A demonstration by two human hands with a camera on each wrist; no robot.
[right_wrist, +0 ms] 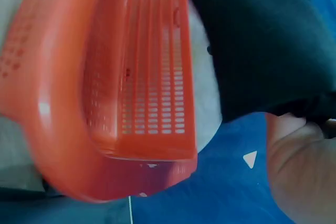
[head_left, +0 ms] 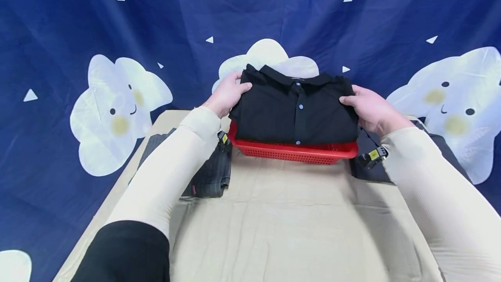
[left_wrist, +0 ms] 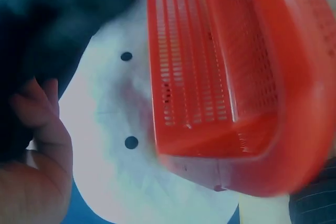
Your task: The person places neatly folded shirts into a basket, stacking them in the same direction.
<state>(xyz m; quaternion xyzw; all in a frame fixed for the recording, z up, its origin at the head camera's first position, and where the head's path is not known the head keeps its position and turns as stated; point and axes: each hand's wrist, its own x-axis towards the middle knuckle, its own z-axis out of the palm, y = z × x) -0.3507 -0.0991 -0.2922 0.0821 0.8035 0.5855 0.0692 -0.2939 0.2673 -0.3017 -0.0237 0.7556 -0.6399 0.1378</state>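
A folded black button-up shirt [head_left: 270,112] with its collar at the far side is held up by both hands over a red plastic basket [head_left: 289,153]. My left hand [head_left: 228,92] pinches the shirt's left edge, thumb on top. At the opposite edge my right hand [head_left: 369,105] grips the cloth in the same way. In the left wrist view the slatted inside of the basket [left_wrist: 236,140] shows with the shirt apart from it. The right wrist view also shows the basket [right_wrist: 152,148] beside the dark shirt [right_wrist: 262,40]; most fingers there are hidden.
Dark striped folded trousers [head_left: 209,173] lie left of the basket, partly under my left arm. A dark folded cloth [head_left: 369,171] lies to the right, partly behind my right wrist. A beige cloth [head_left: 274,225] covers the table, and a blue curtain [head_left: 242,8] hangs behind.
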